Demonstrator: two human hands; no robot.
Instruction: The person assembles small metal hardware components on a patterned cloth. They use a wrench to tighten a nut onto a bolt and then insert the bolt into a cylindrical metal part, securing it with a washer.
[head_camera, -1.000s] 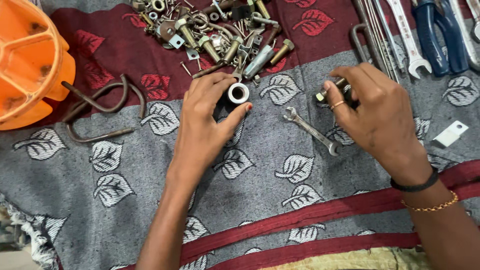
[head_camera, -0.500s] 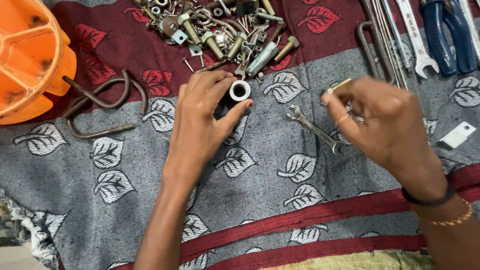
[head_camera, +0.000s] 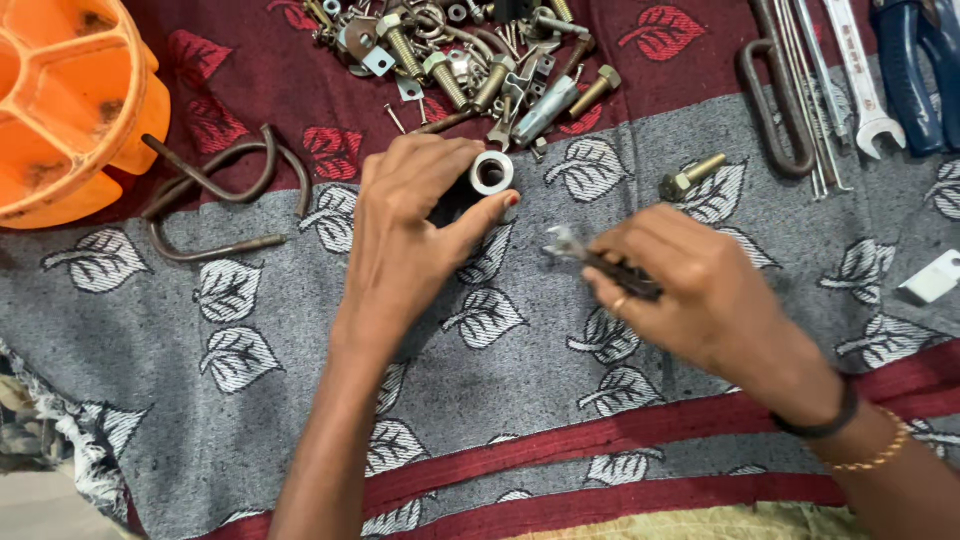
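Two hands are busy on the leaf-patterned cloth. Left hand has its fingers closed round a short metal tube, open end up. Right hand grips a small wrench, whose long side points up-left toward the tube, close by.

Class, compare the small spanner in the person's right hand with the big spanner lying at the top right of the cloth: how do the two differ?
The small spanner is gripped in the right hand, mostly hidden by fingers; the big spanner lies untouched among the rods. The small spanner is darker and shorter; the big spanner is bright silver and longer. The small spanner lies slantwise; the big spanner runs nearly straight up the picture. Both show an open-ended jaw.
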